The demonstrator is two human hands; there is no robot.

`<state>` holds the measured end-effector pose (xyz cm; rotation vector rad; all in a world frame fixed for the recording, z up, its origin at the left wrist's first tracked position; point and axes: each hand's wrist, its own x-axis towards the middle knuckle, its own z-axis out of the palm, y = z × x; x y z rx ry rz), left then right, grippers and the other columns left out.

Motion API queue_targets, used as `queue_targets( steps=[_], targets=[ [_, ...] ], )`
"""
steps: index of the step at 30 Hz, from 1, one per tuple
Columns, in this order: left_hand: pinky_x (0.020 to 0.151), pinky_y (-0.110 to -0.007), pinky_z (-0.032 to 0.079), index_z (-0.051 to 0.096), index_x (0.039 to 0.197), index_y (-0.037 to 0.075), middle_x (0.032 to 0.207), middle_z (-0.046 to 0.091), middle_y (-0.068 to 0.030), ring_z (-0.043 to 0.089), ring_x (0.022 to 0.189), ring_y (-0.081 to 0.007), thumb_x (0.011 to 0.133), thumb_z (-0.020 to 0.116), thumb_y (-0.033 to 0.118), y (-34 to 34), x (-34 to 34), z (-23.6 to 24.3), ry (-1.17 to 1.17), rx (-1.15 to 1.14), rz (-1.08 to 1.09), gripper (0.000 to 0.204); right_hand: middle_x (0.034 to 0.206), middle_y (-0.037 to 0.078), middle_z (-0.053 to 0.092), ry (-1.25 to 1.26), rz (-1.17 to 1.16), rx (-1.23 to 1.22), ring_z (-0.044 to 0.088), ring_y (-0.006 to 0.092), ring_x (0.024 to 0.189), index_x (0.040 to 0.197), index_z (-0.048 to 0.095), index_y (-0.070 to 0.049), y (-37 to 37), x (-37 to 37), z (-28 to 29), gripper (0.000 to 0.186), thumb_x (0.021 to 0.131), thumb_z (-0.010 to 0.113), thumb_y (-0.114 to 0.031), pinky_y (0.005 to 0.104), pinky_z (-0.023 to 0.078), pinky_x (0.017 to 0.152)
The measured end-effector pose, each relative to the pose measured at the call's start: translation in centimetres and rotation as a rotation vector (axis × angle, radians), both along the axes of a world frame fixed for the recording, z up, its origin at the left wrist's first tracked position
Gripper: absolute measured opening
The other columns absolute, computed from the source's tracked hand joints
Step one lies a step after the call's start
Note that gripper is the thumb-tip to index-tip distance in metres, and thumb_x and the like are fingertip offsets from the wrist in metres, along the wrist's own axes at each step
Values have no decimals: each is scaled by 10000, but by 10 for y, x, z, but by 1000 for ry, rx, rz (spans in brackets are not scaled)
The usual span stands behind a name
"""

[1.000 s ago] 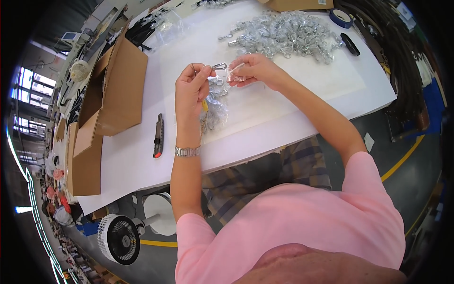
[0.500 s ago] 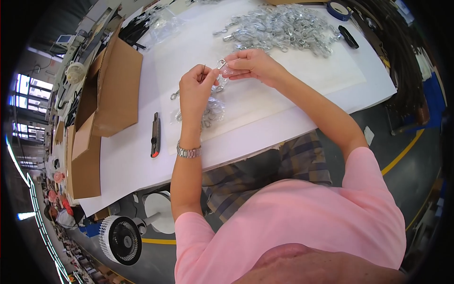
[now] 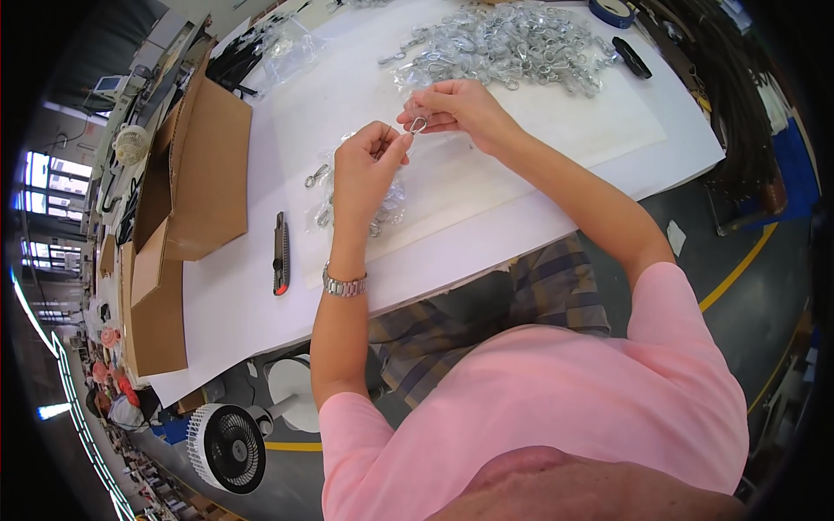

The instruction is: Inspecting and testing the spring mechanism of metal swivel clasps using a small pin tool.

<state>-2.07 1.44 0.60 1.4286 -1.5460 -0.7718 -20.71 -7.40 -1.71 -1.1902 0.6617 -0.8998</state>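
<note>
Pinched in the fingers of my left hand (image 3: 369, 165) is a small silvery metal hook (image 3: 418, 126), its looped end pointing up. Close beside it, my right hand (image 3: 465, 113) grips a small clear plastic bag (image 3: 415, 110) between thumb and fingers. The two hands nearly meet above the white table, and I cannot tell whether the hook is inside the bag's mouth. Under and around my left wrist lies a small group of similar metal hooks (image 3: 375, 229), partly hidden by the hand. A large heap of bagged metal hooks (image 3: 512, 52) spreads farther away.
A cardboard box (image 3: 213, 174) stands open at the left, with a utility knife (image 3: 281, 253) between it and my left arm. Blue tape (image 3: 612, 10) and a black tool (image 3: 632, 57) lie at the far right. A fan (image 3: 228, 447) stands below the table's left corner.
My left hand has moved slightly right and down with the hook, whose loop now shows more plainly. The right hand has lifted a little, and the bag stands higher beside it.
</note>
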Motion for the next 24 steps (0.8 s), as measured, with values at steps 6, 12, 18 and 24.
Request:
queue_targets(
  steps=[6,12,18,24],
  targets=[
    [565,-207,334,680,853,8,696,657,4,500,619,-16,945,718,189,2,-3,4,-13,35,69,206,1104,164,763,-31,9,18,752,200,984,1141,693,14,-1,1,-1,356,1014,626,-312,326,580,935],
    [579,-212,369,675,844,12,687,662,-7,537,625,-28,943,719,194,1,-3,5,-23,70,31,211,1106,161,763,-30,-8,13,752,202,985,1101,707,3,0,1,0,346,1019,603,-318,319,573,939],
    [574,-198,378,678,850,16,691,664,-2,564,627,-29,946,723,190,2,0,8,104,120,-20,204,1074,155,769,-23,-30,-9,755,199,963,1052,716,-13,2,3,-1,341,1018,617,-338,318,576,926],
    [552,-191,349,685,861,18,695,658,-1,554,628,-17,947,725,178,2,-1,7,174,152,-5,187,1058,149,771,-22,-42,-30,751,195,964,1068,719,3,3,5,0,346,1021,616,-323,317,579,917]
  ],
)
